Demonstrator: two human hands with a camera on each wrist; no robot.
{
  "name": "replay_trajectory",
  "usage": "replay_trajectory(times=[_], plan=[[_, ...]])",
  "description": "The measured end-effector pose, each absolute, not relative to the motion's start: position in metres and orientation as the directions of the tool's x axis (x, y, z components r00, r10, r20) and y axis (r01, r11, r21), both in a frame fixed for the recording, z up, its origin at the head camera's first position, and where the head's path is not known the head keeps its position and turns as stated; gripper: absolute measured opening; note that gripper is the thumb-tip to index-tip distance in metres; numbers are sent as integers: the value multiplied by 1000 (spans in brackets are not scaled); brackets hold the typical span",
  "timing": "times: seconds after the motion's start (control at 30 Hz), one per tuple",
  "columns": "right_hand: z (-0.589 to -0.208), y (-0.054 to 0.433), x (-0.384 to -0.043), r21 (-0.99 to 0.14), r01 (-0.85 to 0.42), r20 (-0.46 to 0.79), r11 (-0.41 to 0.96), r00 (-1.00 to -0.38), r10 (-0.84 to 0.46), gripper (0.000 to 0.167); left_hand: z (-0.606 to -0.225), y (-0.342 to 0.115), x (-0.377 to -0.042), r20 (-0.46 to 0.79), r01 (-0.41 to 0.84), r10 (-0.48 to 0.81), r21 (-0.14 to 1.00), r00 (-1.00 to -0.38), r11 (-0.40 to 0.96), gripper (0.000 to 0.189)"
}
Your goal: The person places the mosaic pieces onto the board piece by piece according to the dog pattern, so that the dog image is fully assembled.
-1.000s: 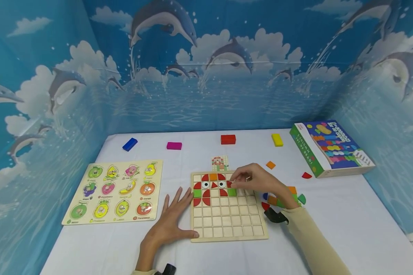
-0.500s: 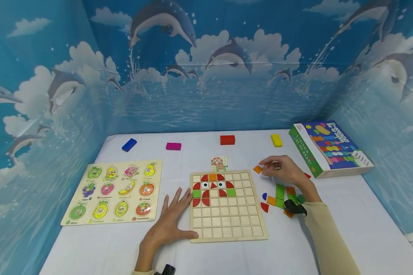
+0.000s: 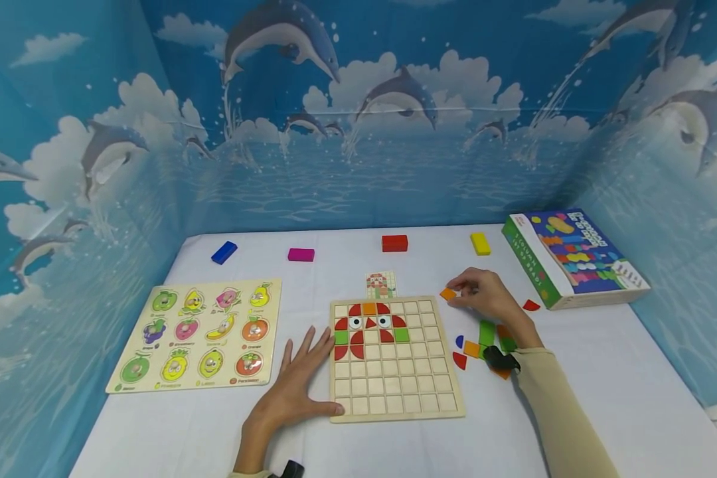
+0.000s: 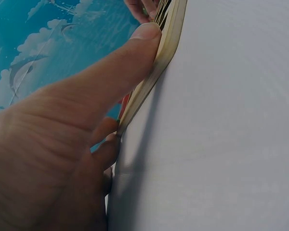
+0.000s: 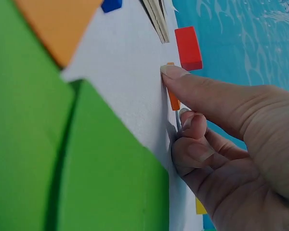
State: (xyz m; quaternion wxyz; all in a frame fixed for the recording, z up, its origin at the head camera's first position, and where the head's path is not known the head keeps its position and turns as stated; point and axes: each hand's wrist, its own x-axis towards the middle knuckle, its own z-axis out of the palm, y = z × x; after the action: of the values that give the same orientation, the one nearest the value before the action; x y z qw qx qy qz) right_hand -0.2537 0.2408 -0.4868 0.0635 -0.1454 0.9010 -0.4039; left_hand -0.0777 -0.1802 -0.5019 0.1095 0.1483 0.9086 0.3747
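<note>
In the head view my right hand (image 3: 482, 292) is right of the grid board's top corner, its thumb and curled fingers pinching an orange square tile (image 3: 447, 294) low over the cloth. The right wrist view shows the thumb on this orange tile (image 5: 173, 91), with the index fingertip at its other end. My left hand (image 3: 295, 385) lies spread along the left side of the wooden grid board (image 3: 394, 419). Its thumb touches the board's lower left corner, also visible in the left wrist view. Red, green, orange and eye-patterned tiles (image 3: 370, 323) fill part of the upper rows.
Loose coloured tiles (image 3: 471, 349) lie right of the board, partly under the right wrist. A small pattern card (image 3: 382, 284) lies behind it. A fruit puzzle board (image 3: 200, 332) is at left, a game box (image 3: 576, 259) at back right. Several coloured blocks (image 3: 395, 243) line the back.
My right hand has gone from the board's upper rows to the orange tile on the right. That tile has shifted slightly left and nearer. The left hand stays in place.
</note>
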Motion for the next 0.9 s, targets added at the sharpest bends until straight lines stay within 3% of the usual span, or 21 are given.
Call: replay_trajectory(times=[0.33, 0.67, 0.9], plan=[[-483, 234, -253, -690, -263, 24, 675, -940, -341, 20, -503, -181, -77, -98, 182, 348, 706, -932, 685, 128], [-477, 231, -250, -683, -214, -43, 699, -943, -331, 19, -503, -181, -76, -81, 193, 352, 712, -933, 675, 126], [-471, 236, -246, -696, -246, -35, 675, -927, -374, 16, -502, -180, -77, -87, 188, 352, 716, -932, 673, 126]])
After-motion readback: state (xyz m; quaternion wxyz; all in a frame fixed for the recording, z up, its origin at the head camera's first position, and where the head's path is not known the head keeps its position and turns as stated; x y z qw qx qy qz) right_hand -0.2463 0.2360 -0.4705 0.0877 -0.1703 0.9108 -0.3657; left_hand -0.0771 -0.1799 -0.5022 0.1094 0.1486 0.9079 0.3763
